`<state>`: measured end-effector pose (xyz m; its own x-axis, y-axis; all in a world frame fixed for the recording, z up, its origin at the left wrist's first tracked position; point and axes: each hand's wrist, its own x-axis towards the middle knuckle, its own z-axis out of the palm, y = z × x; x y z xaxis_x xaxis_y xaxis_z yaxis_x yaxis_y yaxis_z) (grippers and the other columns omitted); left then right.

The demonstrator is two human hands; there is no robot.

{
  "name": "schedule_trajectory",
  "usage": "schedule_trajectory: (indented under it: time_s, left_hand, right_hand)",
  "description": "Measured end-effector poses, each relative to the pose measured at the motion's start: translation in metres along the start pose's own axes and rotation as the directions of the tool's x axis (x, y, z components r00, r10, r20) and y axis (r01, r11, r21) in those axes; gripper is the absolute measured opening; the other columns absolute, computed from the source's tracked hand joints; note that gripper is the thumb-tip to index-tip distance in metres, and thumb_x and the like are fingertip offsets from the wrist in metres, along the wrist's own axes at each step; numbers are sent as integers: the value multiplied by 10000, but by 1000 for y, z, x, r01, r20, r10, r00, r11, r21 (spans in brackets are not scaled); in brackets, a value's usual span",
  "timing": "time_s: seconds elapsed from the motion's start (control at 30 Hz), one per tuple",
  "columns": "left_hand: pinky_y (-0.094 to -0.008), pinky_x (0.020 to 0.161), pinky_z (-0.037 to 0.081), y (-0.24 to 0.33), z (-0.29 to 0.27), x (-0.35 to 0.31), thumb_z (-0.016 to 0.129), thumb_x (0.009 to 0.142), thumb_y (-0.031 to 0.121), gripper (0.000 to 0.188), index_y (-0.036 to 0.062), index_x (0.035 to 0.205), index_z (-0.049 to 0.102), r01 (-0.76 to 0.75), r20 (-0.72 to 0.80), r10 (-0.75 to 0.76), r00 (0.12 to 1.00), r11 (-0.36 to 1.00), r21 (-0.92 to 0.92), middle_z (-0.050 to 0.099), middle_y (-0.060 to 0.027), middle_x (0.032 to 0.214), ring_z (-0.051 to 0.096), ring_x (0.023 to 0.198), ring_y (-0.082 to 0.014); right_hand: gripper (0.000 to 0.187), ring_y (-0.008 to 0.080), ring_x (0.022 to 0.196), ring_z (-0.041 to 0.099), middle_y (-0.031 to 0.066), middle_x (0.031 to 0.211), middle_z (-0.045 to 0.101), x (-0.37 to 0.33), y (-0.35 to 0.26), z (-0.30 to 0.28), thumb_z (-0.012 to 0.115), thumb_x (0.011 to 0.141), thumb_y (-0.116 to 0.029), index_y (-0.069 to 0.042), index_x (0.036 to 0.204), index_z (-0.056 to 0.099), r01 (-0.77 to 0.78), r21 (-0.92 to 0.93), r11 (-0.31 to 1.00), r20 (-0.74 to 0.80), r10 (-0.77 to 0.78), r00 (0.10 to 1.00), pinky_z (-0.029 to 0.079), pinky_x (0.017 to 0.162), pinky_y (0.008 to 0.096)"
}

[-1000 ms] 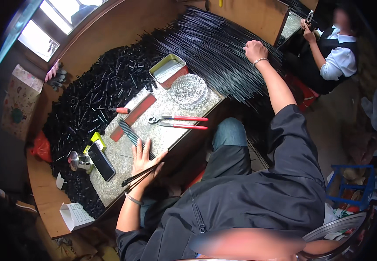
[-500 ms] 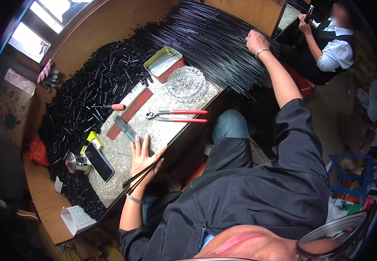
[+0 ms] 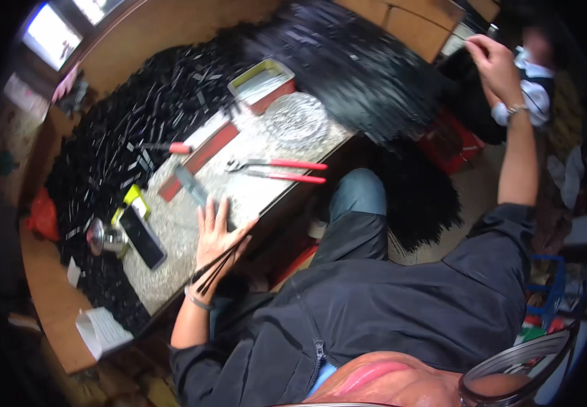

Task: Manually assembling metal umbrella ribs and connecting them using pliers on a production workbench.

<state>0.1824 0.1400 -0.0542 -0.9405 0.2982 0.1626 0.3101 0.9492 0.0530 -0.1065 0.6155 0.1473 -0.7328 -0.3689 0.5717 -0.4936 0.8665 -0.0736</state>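
My left hand point(image 3: 215, 243) lies at the near edge of a speckled stone slab point(image 3: 178, 268), fingers stretched forward. A few thin black rods point(image 3: 217, 268) cross it at the thumb and wrist, seemingly caught by the thumb. Just beyond its fingertips is a small bunch of thin grey rods point(image 3: 190, 184). My right hand point(image 3: 498, 66) is raised at the upper right, past the large pile of long black rods point(image 3: 368, 74). Its fingers are pinched together; blur hides what they hold, if anything. Red-handled pincers point(image 3: 280, 169) rest on the slab.
On the slab are a glass dish point(image 3: 297, 121), a rectangular tin point(image 3: 266, 85), a red bar point(image 3: 198, 161) and a phone point(image 3: 142, 237). Short black pieces point(image 3: 124, 129) heap behind, with a red-handled tool point(image 3: 178, 148). Another person point(image 3: 537, 95) sits at the upper right.
My right hand has moved from over the long rods to the right and upward, its arm now stretched out. My left hand stays at the slab's edge. The whole view has shifted slightly.
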Motion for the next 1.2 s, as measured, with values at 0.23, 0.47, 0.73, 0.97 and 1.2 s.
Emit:
schedule_trajectory:
  time_s: [0.23, 0.47, 0.73, 0.97, 1.2]
  left_hand:
    - [-591, 1018, 254, -4, -2, 7, 626, 785, 309, 566, 417, 1303, 426, -32, -58, 31, 998, 999, -15, 314, -259, 1366, 315, 1238, -479]
    - [-578, 1044, 224, -2, 0, -8, 614, 796, 305, 581, 392, 1329, 398, 21, -86, -27, 996, 997, -74, 247, -261, 1407, 252, 1297, -460]
    - [-536, 1071, 206, -11, 18, -7, 625, 773, 213, 830, -53, 1392, 141, -13, -208, -21, 978, 987, -159, 159, -316, 1423, 222, 1326, -435]
    - [-478, 1089, 215, -9, 13, -7, 708, 728, 327, 1010, -127, 1369, 74, 12, -214, -53, 975, 981, -192, 167, -352, 1400, 222, 1311, -465]
    - [-565, 1061, 204, -6, 1, -2, 596, 811, 312, 662, 179, 1397, 317, -4, -119, -10, 993, 993, -114, 272, -156, 1441, 235, 1313, -452]
  right_hand:
    - [200, 18, 659, 441, -69, 704, 511, 45, -55, 22, 590, 895, -167, -13, 1008, 649, 9, 502, 865, 60, -44, 997, 363, 607, 154]
    - [179, 1, 611, 426, -54, 723, 535, 24, -185, 66, 589, 893, -163, -40, 1006, 653, -20, 788, 616, 115, -115, 987, 307, 523, 140]
    - [84, 134, 628, 559, 89, 746, 593, -133, -242, 134, 613, 820, -1, 26, 899, 625, -60, 803, 593, 150, -104, 983, 450, 581, 241]
    - [129, 252, 617, 578, 116, 720, 599, -201, -260, 187, 633, 750, 60, -19, 852, 624, 65, 820, 569, 73, -217, 974, 461, 572, 319]
    - [92, 278, 705, 561, 87, 730, 600, -216, -281, 234, 646, 766, -153, -66, 790, 628, 171, 644, 746, 175, -360, 916, 427, 667, 373]
